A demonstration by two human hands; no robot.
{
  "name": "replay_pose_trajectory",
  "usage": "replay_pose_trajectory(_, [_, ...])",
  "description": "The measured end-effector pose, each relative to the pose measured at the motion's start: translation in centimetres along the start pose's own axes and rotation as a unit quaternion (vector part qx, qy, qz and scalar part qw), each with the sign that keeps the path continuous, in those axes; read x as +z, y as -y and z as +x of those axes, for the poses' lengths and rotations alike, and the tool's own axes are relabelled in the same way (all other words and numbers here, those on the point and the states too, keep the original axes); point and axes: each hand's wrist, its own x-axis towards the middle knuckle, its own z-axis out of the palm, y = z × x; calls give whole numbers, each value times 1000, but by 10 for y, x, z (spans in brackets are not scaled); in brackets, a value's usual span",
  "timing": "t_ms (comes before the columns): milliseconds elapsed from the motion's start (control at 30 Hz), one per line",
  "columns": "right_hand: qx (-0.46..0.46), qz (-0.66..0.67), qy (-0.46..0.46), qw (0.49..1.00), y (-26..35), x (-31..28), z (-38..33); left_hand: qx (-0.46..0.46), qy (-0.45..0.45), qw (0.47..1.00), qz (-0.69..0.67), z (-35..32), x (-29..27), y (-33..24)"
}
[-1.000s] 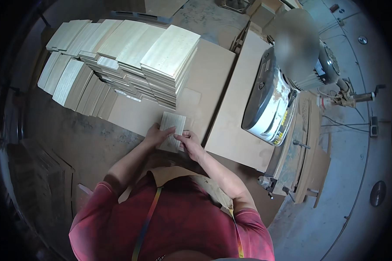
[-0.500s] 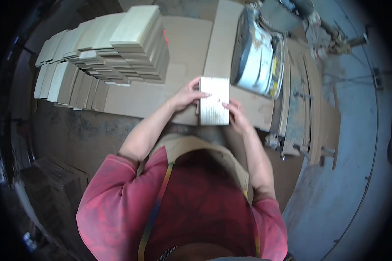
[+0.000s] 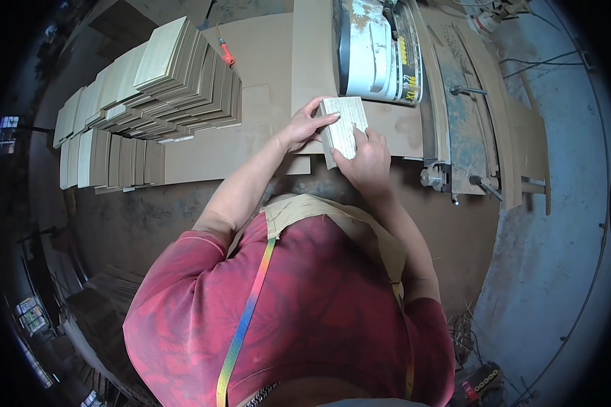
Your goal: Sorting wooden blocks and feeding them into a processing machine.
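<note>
- Seen from above, a person in a red shirt with a tan apron bib and a rainbow-striped strap stands at a brown counter (image 3: 265, 146) covered with flat sheets of board.
- Both hands grasp a small stack of pale wooden slats (image 3: 344, 129), held at the near edge of the counter, just in front of a machine.
- The left hand (image 3: 304, 125) grips the stack's left edge, with the fingers laid across its top corner.
- The right hand (image 3: 368, 163) closes on the lower right of the stack, thumb pressed on its face.
- The machine (image 3: 379, 51) is a white and grey belt sander with a worn housing, just beyond the stack and close to the fingertips.
- To the left, well apart from the hands, piles of pale wooden slats (image 3: 176, 85) stand fanned in leaning rows on the counter.
- A small orange-handled tool (image 3: 226, 54) lies beyond those piles.
- To the right are metal machine parts with knobs (image 3: 455, 136), then a grey concrete floor (image 3: 557, 237).
- Risk, as a judgement: the slats look loose, so an uneven squeeze could let one slide out and the stack splay.
- Risk, as a judgement: the hands are near the sander, so fingertips could brush it if the stack is pushed forward.
</note>
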Motion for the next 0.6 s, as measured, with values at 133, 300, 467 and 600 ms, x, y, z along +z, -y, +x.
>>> replay_pose_trajectory(133, [-27,27,-44,998,-8,2,-8,-10,71,995,-71,0,-14,1])
replay_pose_trajectory(300, [-73,71,-111,989,-9,3,-9,-20,123,985,-121,3,-29,6])
replay_pose_trajectory(467, [-21,136,-124,983,-8,-7,-14,-23,127,986,-102,3,-31,4])
replay_pose_trajectory(600, [52,127,-116,984,-38,-15,-28,-20,111,991,-72,-4,-27,-2])
